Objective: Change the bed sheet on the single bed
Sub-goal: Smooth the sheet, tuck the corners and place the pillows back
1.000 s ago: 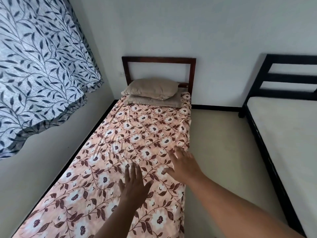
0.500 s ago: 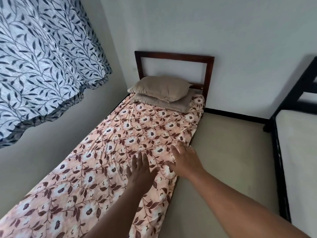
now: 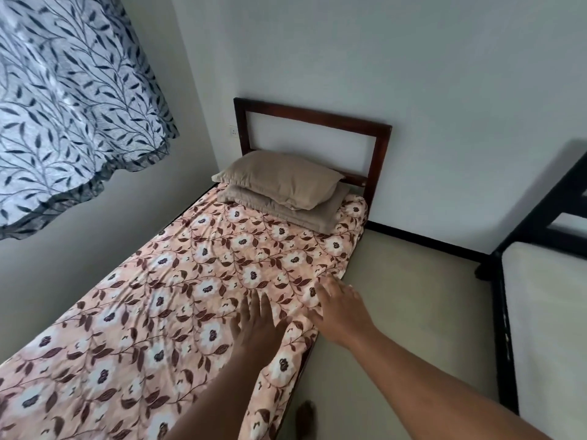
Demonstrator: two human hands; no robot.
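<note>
Corner bedroom; single bed (image 3: 203, 249) long axis toward headboard (image 3: 313, 120); floral sheet (image 3: 152, 312) under flat, fingers-straight left hand (image 3: 257, 325) and right hand (image 3: 340, 309).

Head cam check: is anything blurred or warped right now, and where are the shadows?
Head view: left hand slightly motion-blurred, right hand sharper; wide-angle bends the walls and tilts the headboard; soft even daylight, faint shadow beside the dark bed frame; no glare.

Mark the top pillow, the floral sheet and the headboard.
top pillow (image 3: 279, 177): head view, middle of its upper face.
floral sheet (image 3: 178, 281): head view, flat stretch mid-bed, clear of both hands.
headboard (image 3: 314, 117): head view, top wooden rail.
</note>
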